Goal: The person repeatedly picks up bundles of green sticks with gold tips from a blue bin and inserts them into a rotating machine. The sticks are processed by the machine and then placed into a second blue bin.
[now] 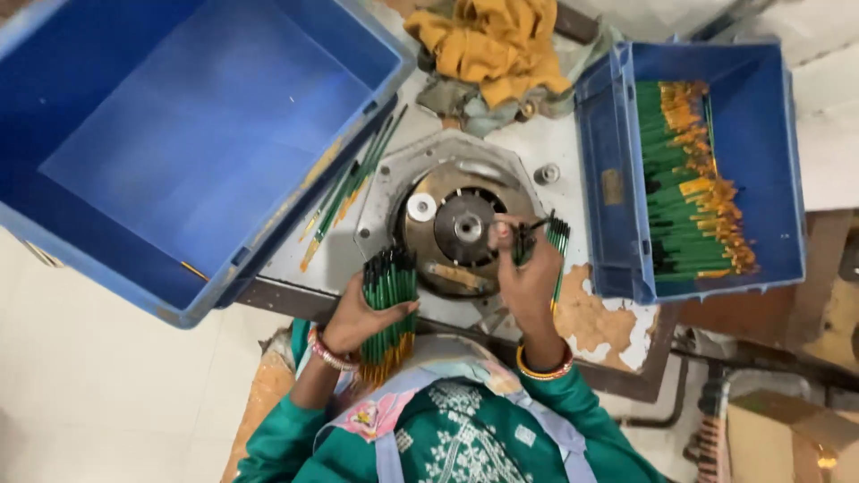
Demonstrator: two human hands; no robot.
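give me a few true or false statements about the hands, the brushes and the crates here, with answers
1. The left hand holds a bundle of green brushes. True.
2. The right hand is empty. False: its grip is closed on a few green brushes by the round metal machine.
3. The large blue crate is packed with brushes. False: its inside shows bare.
4. The small blue crate holds stacked green brushes. True.
5. A yellow cloth lies above the machine. True.
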